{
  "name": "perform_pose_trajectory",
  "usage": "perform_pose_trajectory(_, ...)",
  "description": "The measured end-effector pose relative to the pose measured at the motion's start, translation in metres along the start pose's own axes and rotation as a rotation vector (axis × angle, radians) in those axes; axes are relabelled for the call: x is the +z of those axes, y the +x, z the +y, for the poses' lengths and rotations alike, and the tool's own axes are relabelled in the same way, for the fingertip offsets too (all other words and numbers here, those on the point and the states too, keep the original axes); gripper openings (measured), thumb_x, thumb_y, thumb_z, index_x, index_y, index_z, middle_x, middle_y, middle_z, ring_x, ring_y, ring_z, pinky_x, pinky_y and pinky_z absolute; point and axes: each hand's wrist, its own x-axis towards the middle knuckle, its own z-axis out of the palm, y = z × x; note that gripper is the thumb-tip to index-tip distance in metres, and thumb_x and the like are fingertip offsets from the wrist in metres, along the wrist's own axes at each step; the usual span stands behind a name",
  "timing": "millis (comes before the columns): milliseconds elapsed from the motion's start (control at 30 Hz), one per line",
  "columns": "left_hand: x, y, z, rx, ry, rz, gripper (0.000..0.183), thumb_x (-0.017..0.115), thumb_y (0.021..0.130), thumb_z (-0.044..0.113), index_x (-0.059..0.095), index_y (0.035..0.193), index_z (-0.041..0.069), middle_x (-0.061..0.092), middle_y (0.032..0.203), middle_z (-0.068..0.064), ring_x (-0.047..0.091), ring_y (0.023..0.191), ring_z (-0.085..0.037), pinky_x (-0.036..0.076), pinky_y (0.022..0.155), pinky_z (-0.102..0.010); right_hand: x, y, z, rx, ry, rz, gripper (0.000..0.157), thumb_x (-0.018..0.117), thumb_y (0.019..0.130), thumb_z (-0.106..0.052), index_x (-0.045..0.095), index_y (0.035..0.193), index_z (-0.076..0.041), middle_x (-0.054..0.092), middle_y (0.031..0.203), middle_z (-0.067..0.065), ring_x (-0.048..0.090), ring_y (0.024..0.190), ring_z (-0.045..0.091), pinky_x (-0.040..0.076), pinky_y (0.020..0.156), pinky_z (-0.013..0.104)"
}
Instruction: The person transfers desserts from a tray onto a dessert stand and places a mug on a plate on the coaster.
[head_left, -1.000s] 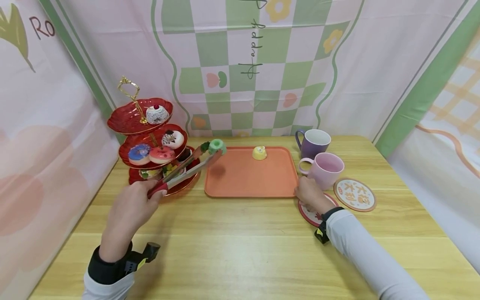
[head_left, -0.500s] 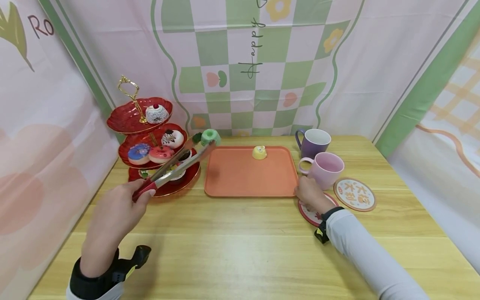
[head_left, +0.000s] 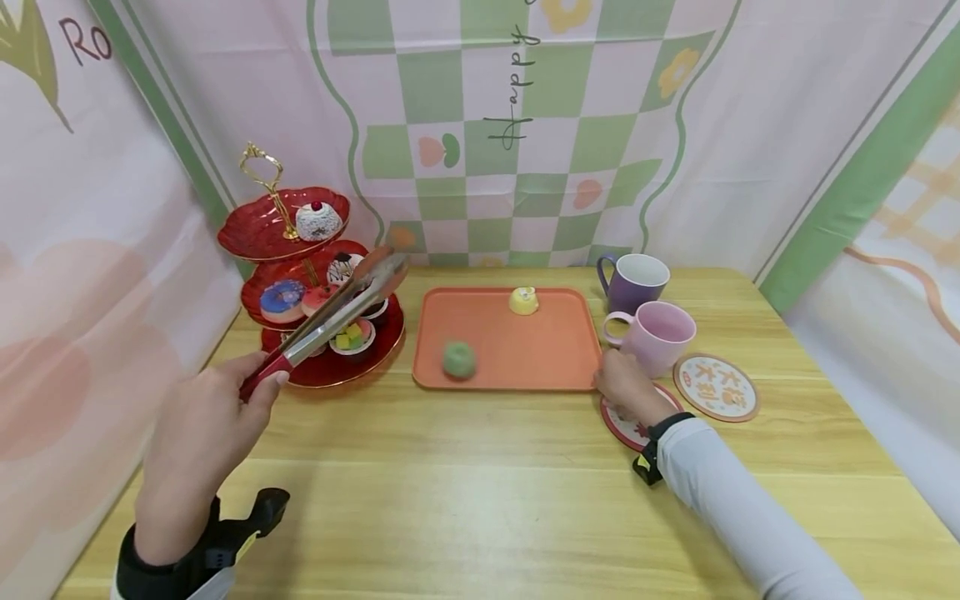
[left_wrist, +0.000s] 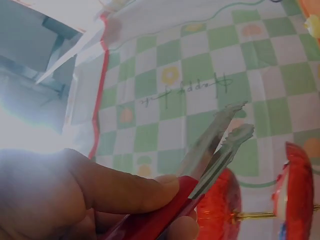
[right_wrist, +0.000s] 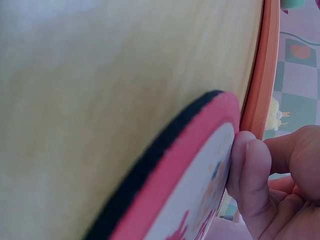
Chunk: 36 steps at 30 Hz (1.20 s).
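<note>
My left hand [head_left: 206, 429] grips the red handle of the metal tongs [head_left: 322, 325]. In the left wrist view the thumb lies along the tongs [left_wrist: 212, 155], and nothing is between their tips. In the head view the tips hang before the tiered stand. A small green donut [head_left: 459, 360], blurred, shows over the front left of the orange tray [head_left: 517, 350]. A yellow cake [head_left: 523, 301] sits at the tray's back. My right hand [head_left: 632, 390] pinches the tray's right front corner; in the right wrist view its curled fingers [right_wrist: 255, 167] are beside the rim, against the red-edged coaster [right_wrist: 170, 195].
A three-tier red stand [head_left: 251, 229] with several pastries stands at the left. Right of the tray are a purple mug [head_left: 633, 283], a pink mug [head_left: 660, 337] and a second round coaster [head_left: 716, 387]. A patterned cloth [head_left: 480, 183] hangs behind the table.
The tongs have moved left and let go of the green donut, which is now lower, over the tray's front left. The right hand stays at the tray's corner.
</note>
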Motion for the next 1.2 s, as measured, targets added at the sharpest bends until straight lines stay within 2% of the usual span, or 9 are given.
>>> perform_pose_trajectory(167,0.008,0.002,-0.001,-0.014,0.006,-0.102,0.036,0.067,0.086,0.018,0.061,0.11,-0.008,0.058,0.07,-0.012,0.046,0.053,-0.023,0.034,0.045,-0.033,0.0,0.001,0.001,-0.038,-0.042,0.022,0.012,0.046,0.086,-0.002,0.053,0.077,0.002,0.05,0.064,0.012,0.052,0.05,0.021,0.042,0.043,0.029)
perform_pose_trajectory(333,0.015,0.005,0.001,-0.033,0.017,-0.177,0.043,0.067,0.086,0.023,0.059,0.115,-0.009,0.06,0.075,-0.014,0.048,0.057,-0.024,0.035,0.048,-0.033,0.0,0.0,0.001,-0.026,-0.01,0.023,0.012,0.046,0.085,-0.002,0.052,0.076,0.001,0.05,0.065,0.013,0.051,0.046,0.019,0.042,0.041,0.028)
perform_pose_trajectory(533,0.019,0.005,0.002,-0.052,0.004,-0.211,0.041,0.067,0.086,0.022,0.06,0.115,-0.007,0.057,0.069,-0.01,0.046,0.054,-0.022,0.035,0.047,-0.032,0.0,-0.003,-0.001,-0.006,0.038,0.003,0.011,0.045,0.086,-0.002,0.049,0.076,0.001,0.05,0.066,0.014,0.052,0.042,0.017,0.042,0.036,0.027)
perform_pose_trajectory(867,0.027,0.008,0.004,-0.02,-0.017,-0.227,0.038,0.068,0.085,0.023,0.064,0.113,-0.002,0.061,0.071,-0.007,0.047,0.055,-0.02,0.035,0.048,-0.032,-0.001,-0.003,-0.003,0.004,0.03,0.005,0.014,0.046,0.086,-0.002,0.05,0.073,0.0,0.051,0.064,0.013,0.052,0.042,0.017,0.041,0.036,0.027)
perform_pose_trajectory(967,0.033,0.009,0.006,-0.006,-0.03,-0.244,0.037,0.069,0.084,0.024,0.064,0.111,-0.001,0.06,0.07,-0.005,0.046,0.053,-0.018,0.035,0.047,-0.032,-0.001,-0.003,-0.002,0.024,0.03,-0.004,0.014,0.046,0.087,-0.002,0.051,0.074,0.0,0.051,0.064,0.013,0.052,0.042,0.017,0.042,0.036,0.027)
perform_pose_trajectory(1200,0.054,0.014,0.007,0.008,-0.07,-0.331,0.036,0.071,0.083,0.023,0.064,0.109,0.0,0.06,0.076,-0.005,0.046,0.056,-0.018,0.037,0.05,-0.031,-0.001,-0.002,-0.001,0.024,0.019,0.006,0.01,0.045,0.087,-0.001,0.051,0.079,0.002,0.051,0.064,0.013,0.053,0.041,0.017,0.042,0.036,0.028)
